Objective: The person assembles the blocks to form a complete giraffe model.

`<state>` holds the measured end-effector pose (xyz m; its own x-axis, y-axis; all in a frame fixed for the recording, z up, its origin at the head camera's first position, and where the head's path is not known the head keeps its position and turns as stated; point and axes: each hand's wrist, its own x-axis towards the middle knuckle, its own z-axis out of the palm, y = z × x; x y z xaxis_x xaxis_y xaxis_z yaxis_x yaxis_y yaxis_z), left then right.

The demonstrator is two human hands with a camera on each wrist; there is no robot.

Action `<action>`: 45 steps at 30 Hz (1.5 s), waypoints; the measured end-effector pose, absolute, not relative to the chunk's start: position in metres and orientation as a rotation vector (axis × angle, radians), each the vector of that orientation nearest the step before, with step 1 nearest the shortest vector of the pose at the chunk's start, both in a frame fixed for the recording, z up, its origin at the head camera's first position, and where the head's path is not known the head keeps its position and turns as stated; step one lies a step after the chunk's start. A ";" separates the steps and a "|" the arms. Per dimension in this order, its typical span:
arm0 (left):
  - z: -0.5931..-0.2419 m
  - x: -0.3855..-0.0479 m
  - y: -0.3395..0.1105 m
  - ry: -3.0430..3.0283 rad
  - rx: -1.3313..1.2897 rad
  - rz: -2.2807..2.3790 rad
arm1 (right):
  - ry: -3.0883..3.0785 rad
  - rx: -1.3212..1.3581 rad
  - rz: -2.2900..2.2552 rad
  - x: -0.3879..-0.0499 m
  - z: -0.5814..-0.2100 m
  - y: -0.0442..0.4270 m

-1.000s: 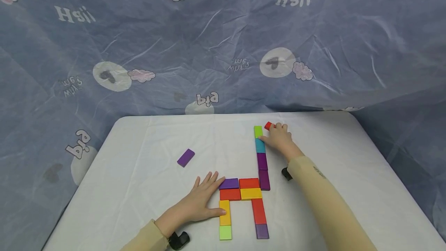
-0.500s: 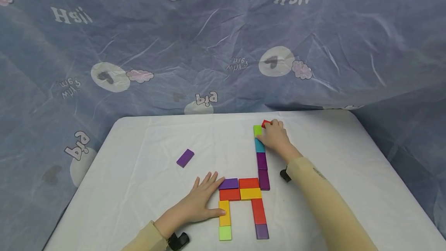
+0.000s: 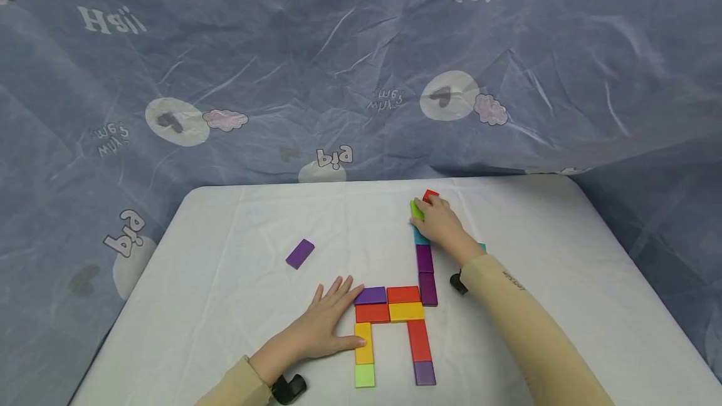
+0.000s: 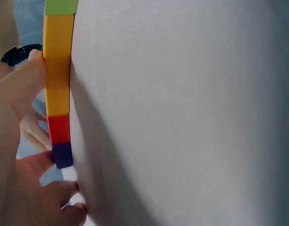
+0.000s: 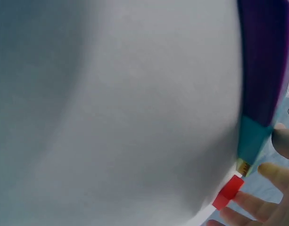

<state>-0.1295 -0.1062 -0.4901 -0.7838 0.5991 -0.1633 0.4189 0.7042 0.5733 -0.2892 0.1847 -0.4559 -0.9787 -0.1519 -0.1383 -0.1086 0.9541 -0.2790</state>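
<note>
My left hand (image 3: 320,329) lies spread beside the figure of flat coloured blocks. Its thumb touches the upright yellow block (image 3: 363,343), and a finger reaches the purple block (image 3: 370,296) at the figure's upper left corner. My right hand (image 3: 439,225) is at the far end of the column, fingers extended. Its index finger and thumb lie at the green block (image 3: 416,210) and the teal block (image 3: 420,237), both partly covered. Another finger touches the loose red block (image 5: 228,192) just beyond the green one. Two dark purple blocks (image 3: 425,259) continue the column nearer me.
A loose purple block (image 3: 300,254) lies left of the column. The corner of another teal block (image 3: 482,247) shows behind the right forearm. Red, yellow and other blocks (image 3: 403,294) form the figure's body and legs. The white table's far edge (image 3: 350,183) meets a patterned blue cloth (image 3: 254,80).
My right hand has shifted left onto the green block, which now tilts slightly. The red block has moved a little left and farther away. The left hand has stayed in place.
</note>
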 end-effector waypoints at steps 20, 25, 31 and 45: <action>-0.492 -0.129 -0.107 2.587 0.794 0.737 | 2.984 -0.421 -0.460 -0.291 -0.463 0.195; -0.492 -0.129 -0.107 2.587 0.793 0.733 | 2.979 -0.389 -0.517 -0.293 -0.466 0.199; -0.491 -0.129 -0.107 2.586 0.793 0.731 | 2.963 -0.353 -0.499 -0.297 -0.466 0.200; -0.492 -0.129 -0.107 2.583 0.792 0.731 | 2.915 -0.399 -0.504 -0.304 -0.464 0.197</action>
<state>-0.1293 -0.1072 -0.4919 -0.7863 0.5949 -0.1668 0.4193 0.7121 0.5632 -0.3035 0.1969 -0.4639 -0.9521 -0.2861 -0.1077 -0.2333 0.9077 -0.3487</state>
